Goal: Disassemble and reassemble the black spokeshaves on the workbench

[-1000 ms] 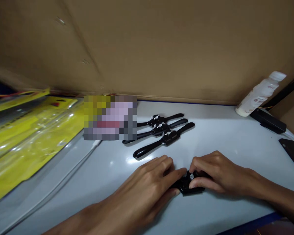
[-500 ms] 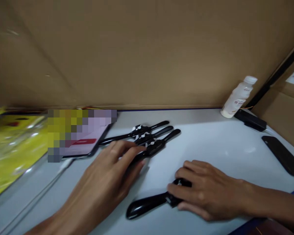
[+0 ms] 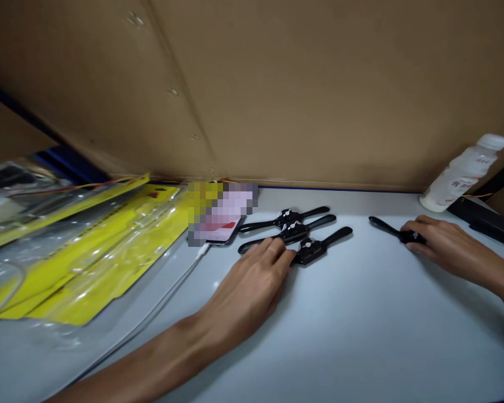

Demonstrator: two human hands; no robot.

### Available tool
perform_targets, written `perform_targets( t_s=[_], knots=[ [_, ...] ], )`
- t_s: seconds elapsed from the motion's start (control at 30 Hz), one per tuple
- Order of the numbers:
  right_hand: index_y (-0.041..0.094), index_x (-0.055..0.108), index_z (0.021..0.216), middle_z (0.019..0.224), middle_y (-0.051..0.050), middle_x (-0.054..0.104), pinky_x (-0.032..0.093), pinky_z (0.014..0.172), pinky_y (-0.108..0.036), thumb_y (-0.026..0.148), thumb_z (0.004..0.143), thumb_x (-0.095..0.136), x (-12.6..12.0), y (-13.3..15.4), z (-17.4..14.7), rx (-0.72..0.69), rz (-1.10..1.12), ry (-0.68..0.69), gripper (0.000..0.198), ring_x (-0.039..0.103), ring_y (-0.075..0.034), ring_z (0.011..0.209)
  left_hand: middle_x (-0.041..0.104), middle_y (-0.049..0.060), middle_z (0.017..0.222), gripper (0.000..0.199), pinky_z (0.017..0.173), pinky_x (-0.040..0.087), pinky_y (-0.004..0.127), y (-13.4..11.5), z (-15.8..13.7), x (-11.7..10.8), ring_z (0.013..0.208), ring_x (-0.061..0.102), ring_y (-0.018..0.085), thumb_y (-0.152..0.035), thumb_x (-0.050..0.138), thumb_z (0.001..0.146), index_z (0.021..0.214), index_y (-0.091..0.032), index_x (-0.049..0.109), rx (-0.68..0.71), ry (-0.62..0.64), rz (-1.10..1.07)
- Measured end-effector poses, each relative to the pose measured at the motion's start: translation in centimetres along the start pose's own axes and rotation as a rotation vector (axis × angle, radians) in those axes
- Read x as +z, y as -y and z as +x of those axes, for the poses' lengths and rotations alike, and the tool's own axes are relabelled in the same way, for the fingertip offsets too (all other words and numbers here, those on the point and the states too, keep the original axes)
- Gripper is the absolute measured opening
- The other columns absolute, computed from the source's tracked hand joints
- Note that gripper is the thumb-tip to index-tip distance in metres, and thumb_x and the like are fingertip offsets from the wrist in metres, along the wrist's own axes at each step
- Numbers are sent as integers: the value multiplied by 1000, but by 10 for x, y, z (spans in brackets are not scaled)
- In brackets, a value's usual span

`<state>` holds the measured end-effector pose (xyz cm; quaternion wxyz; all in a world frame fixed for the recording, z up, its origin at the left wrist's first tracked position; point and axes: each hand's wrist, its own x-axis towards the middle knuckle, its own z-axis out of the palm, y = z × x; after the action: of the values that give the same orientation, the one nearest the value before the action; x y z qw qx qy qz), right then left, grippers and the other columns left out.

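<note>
Three black spokeshaves lie roughly side by side on the table: the far one (image 3: 289,217), the middle one (image 3: 294,230) and the near one (image 3: 311,252). My left hand (image 3: 256,274) is closed over the left handle of the near spokeshave, hiding that handle and covering part of the middle one. Farther right, my right hand (image 3: 441,243) grips a fourth spokeshave (image 3: 386,225) around its body and right handle. Its left handle sticks out toward the other three, low over or on the tabletop.
A phone (image 3: 222,224) with a white cable (image 3: 151,313) lies left of the spokeshaves. Yellow cards in clear plastic packaging (image 3: 121,252) cover the left side. A tilted white bottle (image 3: 462,176) and a black object (image 3: 487,221) are at back right. A cardboard wall (image 3: 298,101) stands behind.
My right hand has carried its spokeshave from the near middle to the back right. The near spokeshave lies slightly farther from the other two, with my left hand on it. The view has turned left.
</note>
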<state>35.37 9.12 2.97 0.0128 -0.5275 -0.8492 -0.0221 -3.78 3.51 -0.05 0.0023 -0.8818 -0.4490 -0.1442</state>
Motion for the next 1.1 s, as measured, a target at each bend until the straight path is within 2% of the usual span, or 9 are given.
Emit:
perform_targets(
  t_s=[0.13, 0.27, 0.37, 0.43, 0.5, 0.57, 0.67, 0.8, 1.1],
  knots=[
    [15, 66, 129, 119, -18, 69, 55, 85, -46, 39, 101, 49, 6, 14, 16, 131, 35, -187, 40, 70, -31, 94, 63, 11, 102, 32, 77, 54, 45, -9, 0, -5, 91, 58, 28, -4, 41, 93, 110, -15, 66, 49, 51, -101],
    [17, 67, 122, 116, -15, 70, 55, 84, -46, 34, 104, 49, 3, 46, 16, 97, 109, -343, 32, 69, -31, 100, 62, 9, 99, 22, 75, 51, 42, -18, -1, -4, 87, 56, 26, -13, 45, 99, 106, -17, 66, 99, 63, -207],
    [19, 68, 106, 100, -9, 72, 54, 79, -37, 26, 105, 51, 1, 83, 7, -112, 307, -403, 19, 70, -24, 90, 62, 7, 99, 13, 75, 51, 38, -22, -2, 0, 87, 57, 24, -18, 54, 100, 107, -18, 65, 144, 73, -225],
    [19, 66, 114, 98, -7, 71, 55, 76, -32, 22, 105, 51, 3, 110, 2, -268, 402, -388, 18, 69, -20, 86, 63, 7, 100, 13, 77, 51, 38, -23, -1, 2, 88, 59, 24, -19, 59, 100, 111, -18, 64, 168, 88, -195],
    [18, 62, 124, 101, -9, 70, 56, 77, -33, 20, 105, 50, 5, 133, -1, -418, 402, -335, 23, 68, -21, 89, 64, 7, 101, 17, 80, 52, 38, -24, 1, 2, 91, 61, 25, -24, 64, 100, 115, -17, 64, 198, 107, -146],
    [17, 64, 117, 96, -9, 68, 55, 71, -36, 14, 104, 44, 7, 146, 0, -532, 304, -261, 23, 66, -23, 84, 65, 7, 102, 21, 82, 52, 37, -24, 4, 0, 93, 62, 25, -29, 65, 101, 118, -16, 63, 221, 128, -107],
    [18, 64, 100, 90, -8, 65, 53, 65, -36, 5, 100, 38, 7, 149, 7, -594, 207, -145, 29, 62, -22, 75, 66, 8, 104, 34, 81, 52, 35, -23, 8, -1, 95, 64, 25, -33, 64, 102, 130, -15, 58, 251, 146, -65],
    [22, 63, 105, 95, -5, 66, 54, 69, -33, 10, 103, 41, 9, 136, 16, -594, 346, -22, 24, 65, -19, 78, 66, 7, 102, 35, 75, 51, 34, -19, 10, -2, 89, 66, 24, -40, 58, 105, 132, -18, 58, 277, 145, -35],
    [27, 67, 118, 103, -5, 69, 57, 79, -29, 15, 104, 49, 29, 129, 7, -511, 607, -151, 26, 70, -17, 91, 65, 6, 97, 35, 66, 48, 33, -13, 11, 0, 82, 65, 23, -42, 51, 106, 133, -21, 59, 325, 122, -52]
  ],
)
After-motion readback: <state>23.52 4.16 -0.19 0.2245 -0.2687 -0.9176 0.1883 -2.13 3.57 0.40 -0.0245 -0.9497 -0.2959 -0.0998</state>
